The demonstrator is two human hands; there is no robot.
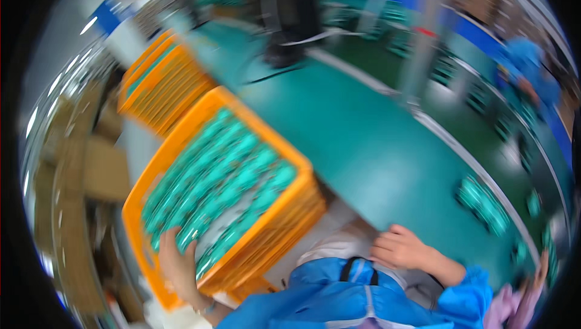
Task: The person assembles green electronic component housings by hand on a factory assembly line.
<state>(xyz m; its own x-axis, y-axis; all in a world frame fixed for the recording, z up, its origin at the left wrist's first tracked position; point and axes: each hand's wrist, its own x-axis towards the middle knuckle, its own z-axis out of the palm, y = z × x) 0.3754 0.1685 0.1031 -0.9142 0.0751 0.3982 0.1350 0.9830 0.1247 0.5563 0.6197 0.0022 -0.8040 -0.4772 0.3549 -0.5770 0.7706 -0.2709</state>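
Observation:
An orange plastic crate (257, 113) stands to my left, filled with rows of shiny teal-green moulded parts (227, 166). My left hand (177, 265) reaches over its near-left side, fingertips at the near ends of the rows, thumb apart from the fingers. Motion blur hides whether the fingertips touch a part, and no part is seen held. By the edge of the green table (375, 166), in front of my body, my right hand (399, 249) has its fingers curled in, with no object visible in it.
Behind the crate stand more orange crates (163, 81). A dark machine stand (290, 14) with cables rises from the table. Teal parts (482, 205) lie at the table's right. People in blue (523, 66) work across the line beyond a metal post (423, 45). Cardboard boxes (106, 169) are at left.

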